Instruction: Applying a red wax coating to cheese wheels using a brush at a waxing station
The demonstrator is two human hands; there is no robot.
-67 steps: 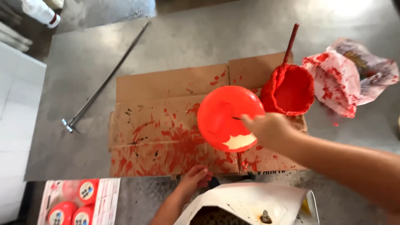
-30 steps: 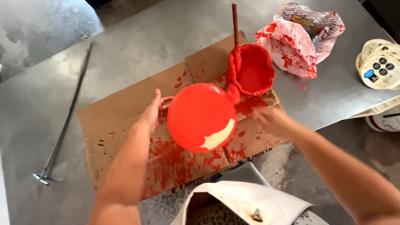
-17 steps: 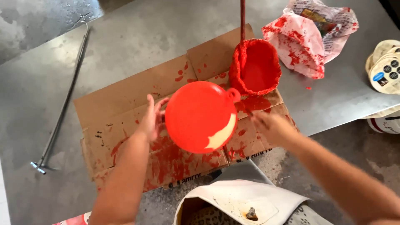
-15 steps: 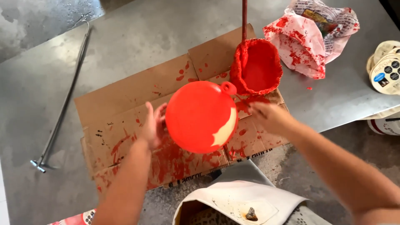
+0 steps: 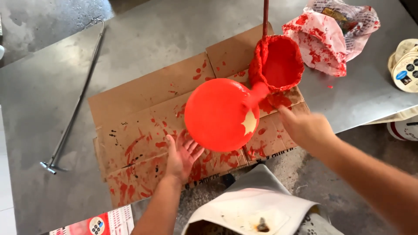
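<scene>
The left hand lies open, fingers spread under the red ball; the right hand is loosely curled beside it, its grip unclear. Both hang over paint-spattered cardboard on the steel bench. The paint tub crowds the ball's far side; a stained bag and a metal rod lie apart

Flattened brown cardboard box, red-splattered, lies under both hands, print along near edge. Crumpled printed wrapper, pinkish-white with red smears, sits beyond right hand, well apart. Stack of round cream labels with dark and blue dots lies far right of right hand. Red-and-white printed sheet with round label lies nearer than left hand, at bottom edge.
</scene>
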